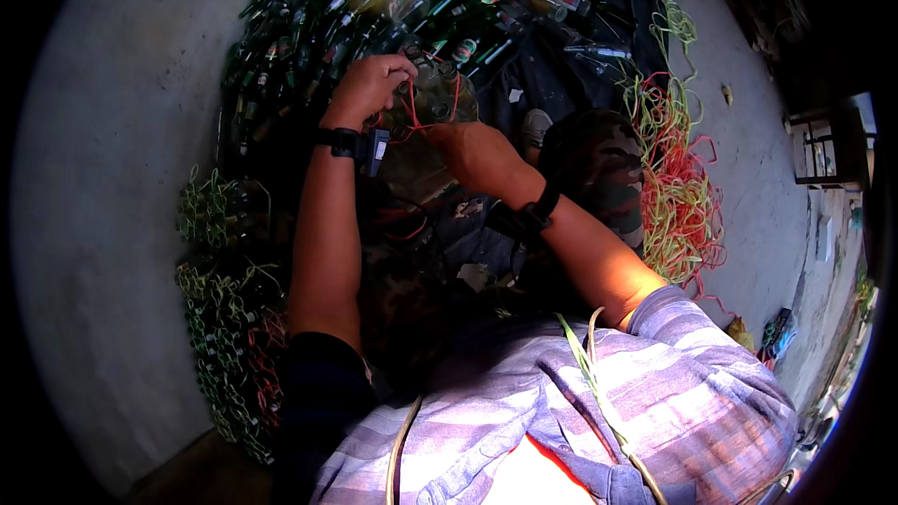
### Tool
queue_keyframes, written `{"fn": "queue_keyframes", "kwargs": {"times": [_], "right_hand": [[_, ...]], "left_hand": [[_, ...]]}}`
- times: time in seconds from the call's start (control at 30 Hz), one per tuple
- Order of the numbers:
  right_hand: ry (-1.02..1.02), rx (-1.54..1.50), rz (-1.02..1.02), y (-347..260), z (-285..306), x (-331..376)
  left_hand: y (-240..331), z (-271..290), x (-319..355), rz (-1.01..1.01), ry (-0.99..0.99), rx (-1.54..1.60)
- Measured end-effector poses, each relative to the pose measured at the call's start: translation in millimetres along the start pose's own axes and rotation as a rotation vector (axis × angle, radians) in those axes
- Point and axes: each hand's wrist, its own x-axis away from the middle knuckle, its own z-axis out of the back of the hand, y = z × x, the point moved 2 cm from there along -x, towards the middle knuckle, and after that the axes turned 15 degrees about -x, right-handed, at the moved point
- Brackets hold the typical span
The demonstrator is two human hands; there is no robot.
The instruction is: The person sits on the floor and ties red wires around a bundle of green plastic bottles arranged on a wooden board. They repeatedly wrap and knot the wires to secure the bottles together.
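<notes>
Between my hands stands a bundle of glass bottles (437,93), packed close together with their necks up. Red plastic cord (412,105) loops round and between the necks. My left hand (372,86) is at the far left side of the bundle, its fingers closed on the cord beside a bottle neck. On the near right side, my right hand (477,157) is closed round the cord, with its fingertips partly hidden by the back of the hand. A dark band with a small box (377,151) is on my left wrist, and another dark band (540,213) on my right.
A big heap of loose, mostly green bottles (440,5) spreads ahead over a dark sheet (552,75). Tangled red and yellow-green cord (673,178) lies on the right. Several cord-tied bottle bundles (220,318) stand at left beside the grey wall (122,178). My camouflage-clad knee (594,168) is close to the right hand.
</notes>
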Motion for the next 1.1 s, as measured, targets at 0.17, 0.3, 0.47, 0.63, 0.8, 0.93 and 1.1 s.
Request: {"fn": "queue_keyframes", "kwargs": {"times": [0.17,0.3,0.47,0.63,0.8,0.93,1.1], "right_hand": [[0.0,-0.009,-0.044,-5.1,4.8,0.1],[0.013,-0.009,-0.101,-4.0,2.4,-0.7],[-0.014,0.035,-0.099,-2.9,4.8,-0.4],[-0.068,0.114,-0.038,12.4,2.5,2.2],[-0.09,0.125,-0.018,9.1,4.6,3.2],[-0.163,0.07,-0.099,10.3,12.0,-0.8],[-0.187,0.01,-0.163,1.4,19.7,-2.4]], "left_hand": [[-1.0,-2.3,-0.6,-0.002,0.005,-0.028],[-4.9,-8.9,-2.3,-0.026,0.045,-0.098],[-1.7,-7.6,3.1,-0.019,0.057,-0.124],[-4.6,-9.3,4.5,0.013,0.013,-0.194],[-8.8,-9.5,10.8,-0.031,0.025,-0.079],[-1.9,-8.3,18.5,-0.02,0.031,-0.095],[-7.6,-6.9,29.9,-0.095,0.174,-0.175]]}}
